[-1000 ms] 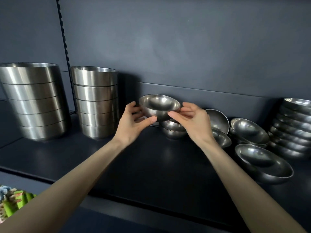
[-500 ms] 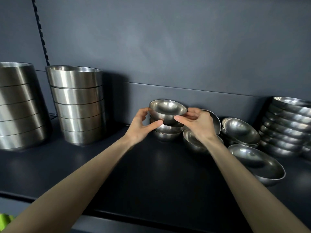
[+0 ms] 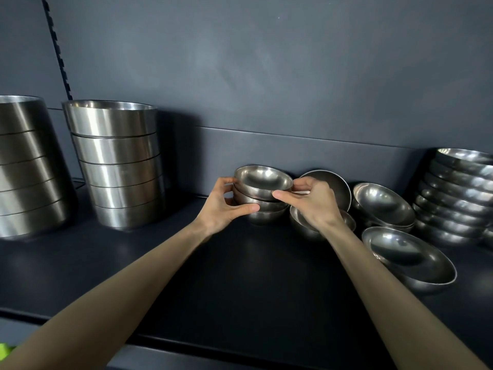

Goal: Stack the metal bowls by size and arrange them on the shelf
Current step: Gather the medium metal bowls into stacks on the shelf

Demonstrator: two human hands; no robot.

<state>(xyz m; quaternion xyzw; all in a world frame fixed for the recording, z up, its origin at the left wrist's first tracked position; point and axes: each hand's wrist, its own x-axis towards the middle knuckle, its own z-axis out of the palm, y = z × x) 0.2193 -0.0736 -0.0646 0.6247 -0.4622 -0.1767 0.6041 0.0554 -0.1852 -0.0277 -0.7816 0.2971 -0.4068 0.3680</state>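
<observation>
A small metal bowl (image 3: 262, 180) sits on top of a short stack of small bowls (image 3: 262, 213) near the back of the dark shelf (image 3: 240, 276). My left hand (image 3: 224, 208) grips the top bowl's left side, thumb low against the stack. My right hand (image 3: 312, 202) pinches its right rim. Behind my right hand a small bowl (image 3: 333, 182) leans tilted on the back wall, and another bowl (image 3: 301, 222) is partly hidden under my wrist.
Two tall stacks of deep straight-sided bowls stand at the left (image 3: 117, 166) (image 3: 24, 166). To the right are nested medium bowls (image 3: 384, 204), a wide single bowl (image 3: 408, 257) and a tall stack of shallow bowls (image 3: 461, 193). A green object (image 3: 5, 355) shows below.
Both hands have lowered the small bowl onto the stack of small bowls. The view has shifted, so the left stacks sit further left.
</observation>
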